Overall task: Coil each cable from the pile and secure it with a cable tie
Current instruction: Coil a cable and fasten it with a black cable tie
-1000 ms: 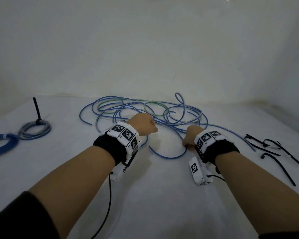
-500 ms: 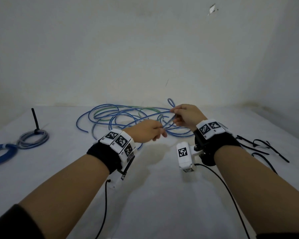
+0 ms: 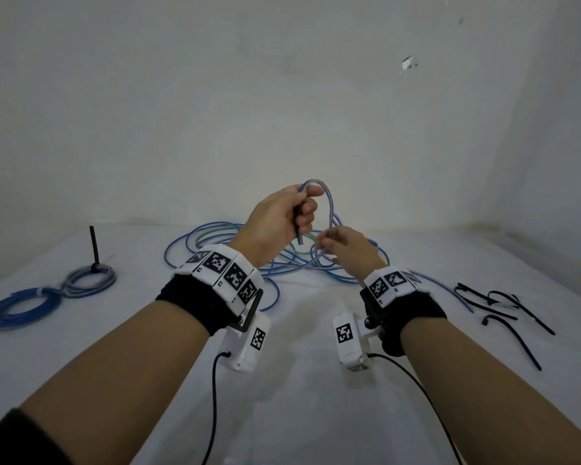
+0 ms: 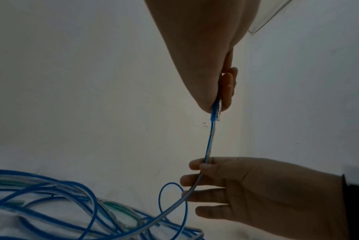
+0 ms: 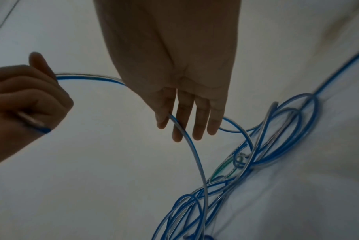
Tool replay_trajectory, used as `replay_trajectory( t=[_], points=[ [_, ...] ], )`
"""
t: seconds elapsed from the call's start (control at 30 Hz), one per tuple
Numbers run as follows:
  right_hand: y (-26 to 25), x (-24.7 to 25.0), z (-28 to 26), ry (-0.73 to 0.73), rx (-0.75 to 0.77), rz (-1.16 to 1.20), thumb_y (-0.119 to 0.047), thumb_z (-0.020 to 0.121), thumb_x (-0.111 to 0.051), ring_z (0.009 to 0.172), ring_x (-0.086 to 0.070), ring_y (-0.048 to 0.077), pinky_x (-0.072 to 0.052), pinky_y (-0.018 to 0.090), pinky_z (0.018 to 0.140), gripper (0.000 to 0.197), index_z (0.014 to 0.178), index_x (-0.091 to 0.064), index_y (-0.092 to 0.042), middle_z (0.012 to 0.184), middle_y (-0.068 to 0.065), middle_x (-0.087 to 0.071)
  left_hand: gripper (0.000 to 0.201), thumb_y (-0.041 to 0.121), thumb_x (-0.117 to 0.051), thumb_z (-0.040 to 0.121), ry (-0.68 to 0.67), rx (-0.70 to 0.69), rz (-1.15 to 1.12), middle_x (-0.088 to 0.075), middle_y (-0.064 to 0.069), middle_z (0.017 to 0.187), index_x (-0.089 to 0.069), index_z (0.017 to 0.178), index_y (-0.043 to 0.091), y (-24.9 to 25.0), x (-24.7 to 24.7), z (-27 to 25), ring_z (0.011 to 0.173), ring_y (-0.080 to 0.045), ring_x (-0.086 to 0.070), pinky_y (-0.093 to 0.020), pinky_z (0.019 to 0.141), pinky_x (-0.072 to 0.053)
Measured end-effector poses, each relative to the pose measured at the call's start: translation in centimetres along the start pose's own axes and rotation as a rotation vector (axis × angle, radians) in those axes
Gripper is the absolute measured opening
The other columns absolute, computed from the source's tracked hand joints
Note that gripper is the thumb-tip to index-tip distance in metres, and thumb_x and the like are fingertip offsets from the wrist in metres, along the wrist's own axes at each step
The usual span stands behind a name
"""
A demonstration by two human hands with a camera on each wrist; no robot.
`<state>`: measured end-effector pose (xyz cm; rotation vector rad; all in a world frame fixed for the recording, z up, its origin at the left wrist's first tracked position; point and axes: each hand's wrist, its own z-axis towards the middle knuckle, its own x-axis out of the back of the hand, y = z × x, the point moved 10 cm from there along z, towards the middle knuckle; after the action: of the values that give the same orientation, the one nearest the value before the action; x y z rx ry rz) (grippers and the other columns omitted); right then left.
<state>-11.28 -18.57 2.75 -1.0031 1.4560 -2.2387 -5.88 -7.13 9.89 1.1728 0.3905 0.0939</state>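
White wall behind, white cloth-covered tabletop [image 3: 299, 380] in front of me. My left hand [image 3: 275, 223] is raised above the tabletop, fingers [image 3: 307, 209] clenched round the cut end of a thin blue-and-clear striped cable [image 3: 329, 209]; the short end sticks down out of my fist. From there the cable arches up and over to my right hand [image 3: 346, 250], lower and just right of the left. Right fingers [image 5: 182, 123] mostly straight, cable running between the thumb side and the index finger; looks pinched there, light grasp. Below my right hand the cable drops into the loose tangled pile of blue cables [image 3: 215, 243], one green-tinted strand in it, lying mid tabletop toward the far edge. One blue strand trails off the pile toward the right edge. Several loose black cable ties [image 3: 503, 307] lie near the right edge, well apart from the pile. Near the left edge: a coiled blue cable [image 3: 17, 307] and just beside it, touching, a coiled grey cable [image 3: 88, 280] with a black tie tail [image 3: 94, 245] standing upright from it. Both wrists carry black bands with white marker blocks and white camera units.
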Motion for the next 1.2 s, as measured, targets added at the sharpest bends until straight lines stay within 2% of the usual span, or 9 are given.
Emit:
replay_trajectory(
  t=[0.1,0.27,0.37,0.53,0.67,0.87,1.0,1.1,1.2],
  points=[
    [-0.7,-0.1,-0.4,0.046,0.034,0.115,-0.004,0.096,-0.044,0.068,-0.056,0.013,-0.044,0.015,0.061,0.009,0.097,-0.053,-0.006,0.079,0.008,-0.063,0.026,0.011,-0.027,0.102,0.016,-0.067,-0.009,-0.046,0.003,0.064,-0.052,0.094,0.010,1.3,0.2,-0.5,0.052,-0.008,-0.038,-0.020,0.053,-0.034],
    [-2.9,2.3,-1.0,0.245,0.140,0.288,-0.010,0.098,-0.042,0.063,-0.053,0.018,-0.045,0.031,0.062,0.019,0.085,-0.053,-0.018,0.067,0.005,-0.057,0.026,0.020,-0.030,0.103,0.078,-0.079,0.047,-0.038,0.006,0.052,-0.047,0.085,0.013,2.2,1.4,-0.8,0.046,-0.007,-0.028,-0.020,0.049,-0.024],
    [-3.3,2.6,-1.2,0.253,0.110,0.398,-0.012,0.100,-0.038,0.057,-0.048,0.015,-0.046,0.030,0.057,0.022,0.089,-0.056,-0.016,0.067,0.005,-0.053,0.031,0.015,-0.026,0.101,0.042,-0.031,-0.014,-0.039,0.004,0.056,-0.051,0.084,0.010,2.2,1.2,-0.7,0.050,-0.009,-0.029,-0.023,0.054,-0.024],
    [-4.0,2.0,-0.8,0.229,0.095,0.468,-0.014,0.101,-0.034,0.049,-0.044,0.014,-0.038,0.028,0.052,0.024,0.096,-0.057,-0.015,0.068,0.004,-0.058,0.030,0.007,-0.026,0.101,-0.035,-0.133,0.105,-0.047,0.006,0.065,-0.053,0.091,0.012,3.4,0.2,-0.6,0.058,-0.008,-0.038,-0.023,0.061,-0.031],
    [-4.2,-0.5,-0.6,0.069,0.000,0.477,-0.002,0.096,-0.041,0.060,-0.054,0.019,-0.049,0.027,0.058,0.010,0.096,-0.044,-0.011,0.080,0.011,-0.064,0.026,0.008,-0.028,0.102,-0.043,-0.213,0.159,-0.050,0.009,0.063,-0.051,0.092,0.015,4.3,-0.1,-0.5,0.058,-0.007,-0.039,-0.020,0.064,-0.035],
    [-3.2,-3.2,-1.5,-0.065,-0.035,0.234,0.002,0.093,-0.049,0.065,-0.063,0.023,-0.053,0.030,0.063,0.018,0.083,-0.046,-0.012,0.081,0.014,-0.062,0.024,0.011,-0.032,0.102,0.004,-0.264,0.216,-0.052,0.006,0.067,-0.054,0.097,0.017,4.4,0.8,-0.3,0.063,-0.009,-0.043,-0.020,0.067,-0.041],
    [-3.3,-4.4,-2.1,-0.183,-0.097,0.300,-0.001,0.093,-0.051,0.072,-0.065,0.028,-0.057,0.038,0.070,0.010,0.094,-0.048,-0.010,0.081,0.012,-0.063,0.022,0.009,-0.036,0.101,0.070,-0.281,0.288,-0.058,0.003,0.075,-0.056,0.098,0.017,3.4,2.3,-0.2,0.068,-0.006,-0.053,-0.021,0.074,-0.050],
    [-3.0,-6.1,-3.2,-0.322,-0.149,0.224,0.001,0.088,-0.060,0.080,-0.066,0.030,-0.055,0.043,0.080,0.028,0.112,-0.048,-0.005,0.085,0.012,-0.064,0.019,0.007,-0.037,0.100,0.097,-0.272,0.318,-0.064,-0.002,0.082,-0.056,0.098,0.012,2.3,3.3,-0.1,0.074,-0.009,-0.063,-0.028,0.084,-0.054],
    [-2.4,-7.9,-4.5,-0.428,-0.193,0.212,0.007,0.090,-0.051,0.076,-0.067,0.027,-0.056,0.040,0.078,0.028,0.115,-0.048,-0.005,0.084,0.010,-0.063,0.015,0.002,-0.040,0.099,0.092,-0.247,0.335,-0.066,-0.010,0.088,-0.054,0.099,0.005,0.6,3.8,-0.1,0.079,-0.014,-0.068,-0.026,0.083,-0.055]
  ],
)
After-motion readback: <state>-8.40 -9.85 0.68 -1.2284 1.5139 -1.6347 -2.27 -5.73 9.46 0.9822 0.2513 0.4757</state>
